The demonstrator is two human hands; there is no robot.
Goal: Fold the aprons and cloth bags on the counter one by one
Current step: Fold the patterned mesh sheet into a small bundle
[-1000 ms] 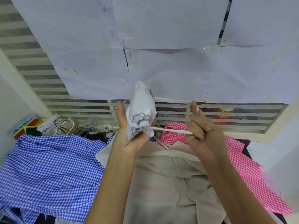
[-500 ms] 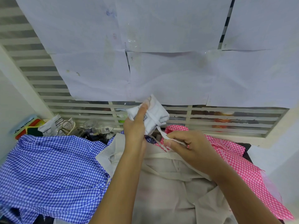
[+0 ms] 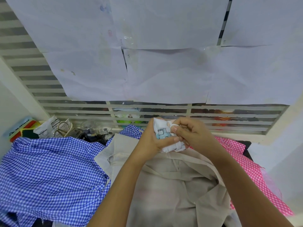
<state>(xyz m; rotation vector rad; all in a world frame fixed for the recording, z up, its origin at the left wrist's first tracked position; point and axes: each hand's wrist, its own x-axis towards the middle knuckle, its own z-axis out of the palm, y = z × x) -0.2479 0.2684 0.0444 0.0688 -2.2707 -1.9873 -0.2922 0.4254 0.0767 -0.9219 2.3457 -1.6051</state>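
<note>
A small white cloth bag (image 3: 164, 136), rolled into a soft, stubby bundle with a blue-and-black printed drawing on its side, is held up just above the far edge of the beige apron (image 3: 172, 185). Its long axis stands steeply, the top end leaning a little left and the bottom end nearer the apron. The left hand (image 3: 150, 141) cups the bundle from the left, fingers curled behind it and the thumb laid across its front. The right hand (image 3: 191, 133) meets it from the right with knuckles raised, its bent fingers pinching a thin white strap (image 3: 177, 145) that bands the bundle's lower end. Both forearms rise over the beige apron, a smooth, creased fabric with long ties. Left of that apron lies a rumpled blue gingham apron (image 3: 49, 169); right of it a pink gingham apron (image 3: 246, 163). Beyond its far left corner stand clear glasses (image 3: 91, 128).
</note>
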